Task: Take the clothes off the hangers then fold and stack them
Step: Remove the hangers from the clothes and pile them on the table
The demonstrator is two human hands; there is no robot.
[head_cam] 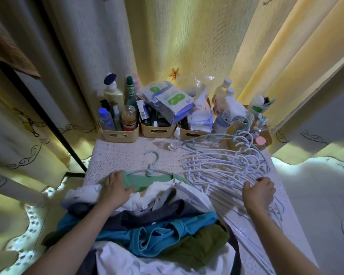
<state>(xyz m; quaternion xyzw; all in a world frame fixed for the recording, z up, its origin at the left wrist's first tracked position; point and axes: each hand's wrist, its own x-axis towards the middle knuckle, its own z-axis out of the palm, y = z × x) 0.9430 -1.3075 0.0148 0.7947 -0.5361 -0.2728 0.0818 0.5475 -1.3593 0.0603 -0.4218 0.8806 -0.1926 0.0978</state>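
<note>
Head view, looking down. Laying the fingers (111,176) of the left hand (115,188) nearly straight across the left shoulder of the green shirt (153,182), thumb spread wide, pressing rather than pinching, with nothing closed inside the palm. Curling the fingers (263,180) of the right hand (259,192) over the thin bars of the empty hangers (216,167), well to the right of the green shirt, apparently gripping a few; not telling how many from here.

Finding the green shirt lying flat, not yet freed, threaded on the blue hanger (151,161) with the hook pointing away. Finding the clothes pile (167,221) just nearer than the green shirt and overlapping its lower edge, all of it unfolded. Finding bare table (123,153) beyond the green shirt, a small spray bottle (175,138) farther beyond and slightly right, and bins (117,134) of bottles behind that.

Judging the hangers the likeliest trouble: being fanned out with hooks interlocked, lifting or shoving one probably dragging the rest toward the green shirt or over the table's right side. Also risking a stretched collar by tugging the blue hanger out while merely pressing on one shoulder. Sweeping the fan away from the green shirt possibly toppling the spray bottle.
</note>
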